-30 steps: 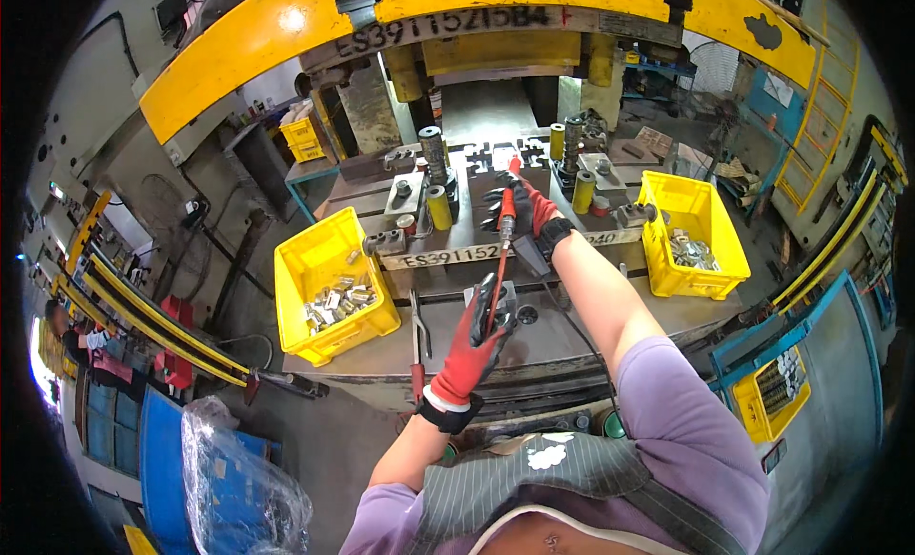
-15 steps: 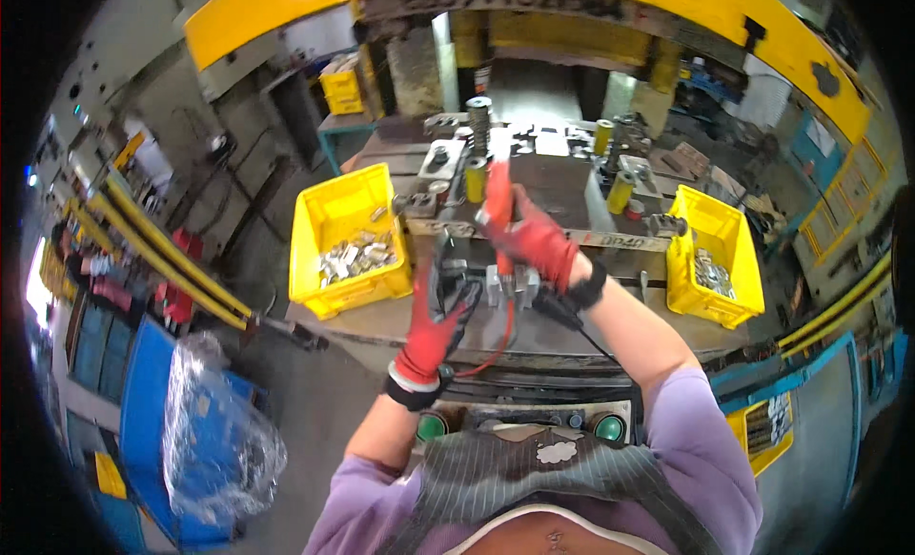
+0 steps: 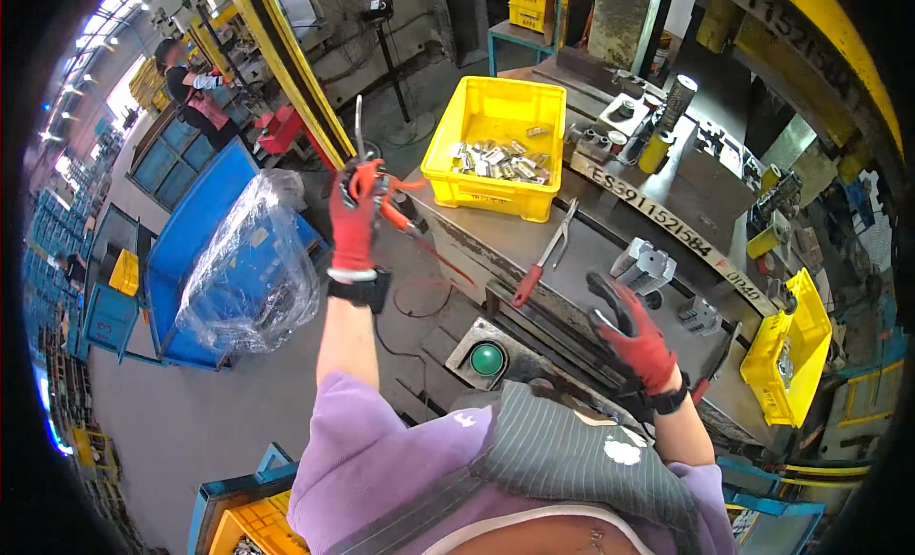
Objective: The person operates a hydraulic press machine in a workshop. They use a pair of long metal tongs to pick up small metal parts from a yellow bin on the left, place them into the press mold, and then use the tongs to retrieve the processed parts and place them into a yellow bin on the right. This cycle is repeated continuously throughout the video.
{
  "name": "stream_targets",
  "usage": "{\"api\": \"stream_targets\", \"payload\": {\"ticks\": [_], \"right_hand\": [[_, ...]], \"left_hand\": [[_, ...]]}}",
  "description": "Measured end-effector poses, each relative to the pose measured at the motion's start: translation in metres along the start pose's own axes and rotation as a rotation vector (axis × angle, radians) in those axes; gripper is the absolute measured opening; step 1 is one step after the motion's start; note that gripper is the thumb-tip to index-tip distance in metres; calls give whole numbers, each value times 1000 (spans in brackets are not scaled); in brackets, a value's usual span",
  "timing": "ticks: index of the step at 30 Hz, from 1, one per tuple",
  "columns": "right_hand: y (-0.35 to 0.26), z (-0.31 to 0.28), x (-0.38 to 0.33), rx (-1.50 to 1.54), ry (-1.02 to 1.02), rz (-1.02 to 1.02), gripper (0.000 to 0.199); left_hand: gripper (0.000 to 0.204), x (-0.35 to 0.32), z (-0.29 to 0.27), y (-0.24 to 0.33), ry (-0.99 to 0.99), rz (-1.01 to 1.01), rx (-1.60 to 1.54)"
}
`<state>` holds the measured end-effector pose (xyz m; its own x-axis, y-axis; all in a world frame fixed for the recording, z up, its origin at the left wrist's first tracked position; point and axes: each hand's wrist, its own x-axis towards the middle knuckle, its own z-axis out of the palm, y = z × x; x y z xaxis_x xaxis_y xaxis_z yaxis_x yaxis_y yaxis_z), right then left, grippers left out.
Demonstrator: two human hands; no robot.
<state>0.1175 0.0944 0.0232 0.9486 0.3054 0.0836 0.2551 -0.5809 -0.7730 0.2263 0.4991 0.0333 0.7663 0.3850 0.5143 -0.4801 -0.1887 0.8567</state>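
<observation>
My left hand [image 3: 354, 226], in a red glove with dark fingers, is raised beside the table's left end, closed around an orange air blow gun [image 3: 393, 215]. A thin metal nozzle points up from it, and a red hose trails off its lower end. Over the table's front edge is my right hand [image 3: 636, 336], in a matching glove, fingers apart and holding nothing. Just beyond those fingers stands a grey metal block [image 3: 642, 266]; a second, smaller block [image 3: 701, 317] lies to its right. Red-handled pliers [image 3: 546, 257] rest on the table between my hands.
A yellow bin [image 3: 448, 188] of small metal parts stands on the table's left, another yellow bin [image 3: 762, 359] on its right. Behind is the press bed with posts. A green button [image 3: 487, 359] sits below the front edge. Left are a plastic-draped blue cart [image 3: 176, 269] and a distant person.
My view has swung left. The orange blow gun has passed from my right hand to my left, which now holds it out left of the table. My right hand has opened.
</observation>
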Motion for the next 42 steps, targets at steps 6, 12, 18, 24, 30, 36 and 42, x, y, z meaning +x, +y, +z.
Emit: {"api": "stream_targets", "payload": {"ticks": [6, 12, 18, 24, 30, 36, 42], "right_hand": [[25, -11, -41, 92, 214, 87, 49], [95, -2, -104, -292, 706, 267, 31], [154, -12, -162, -295, 1076, 351, 31], [192, -44, -205, 967, 811, 297, 27], [65, 16, -108, -78, 374, 226, 35], [201, 128, -121, 1881, 269, 356, 32], [93, 62, -129, 697, 202, 35, 51]], "left_hand": [[29, 83, -35, -151, 65, -35, 87], [58, 57, 6, -214, 290, -183, 1008], [71, -39, 109, -78, 44, 308, 630], [47, -151, 149, -34, -615, -216, -132], [44, -215, 214, 83, -1185, 478, -50], [46, -257, 232, 84, -1423, 343, 96], [44, -259, 219, 93, -1402, 514, 85]]}}
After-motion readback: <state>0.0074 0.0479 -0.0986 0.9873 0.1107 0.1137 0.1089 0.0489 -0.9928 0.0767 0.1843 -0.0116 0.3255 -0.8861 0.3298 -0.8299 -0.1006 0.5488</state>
